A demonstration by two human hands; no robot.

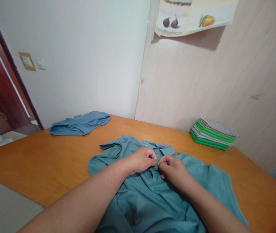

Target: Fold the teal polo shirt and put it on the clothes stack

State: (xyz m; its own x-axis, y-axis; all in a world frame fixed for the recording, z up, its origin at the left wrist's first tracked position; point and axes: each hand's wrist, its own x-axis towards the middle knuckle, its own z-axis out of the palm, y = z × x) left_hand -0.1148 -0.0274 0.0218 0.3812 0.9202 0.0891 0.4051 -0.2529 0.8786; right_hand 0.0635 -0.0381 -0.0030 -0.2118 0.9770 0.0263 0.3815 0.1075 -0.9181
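A teal collared shirt lies spread on the wooden table, its collar toward the far side and its lower part bunched near me. My left hand pinches the front placket just below the collar, fingers closed on the cloth. Close beside it, my right hand grips the other side of the placket between thumb and forefinger. The two sets of fingertips almost meet; whether a button sits between them is hidden. A short dark slit shows in the cloth beneath my hands.
A folded blue garment rests at the table's far left. Toward the back right stands a stack of folded green and grey cloths. The orange-brown table meets a wall with a fruit poster above.
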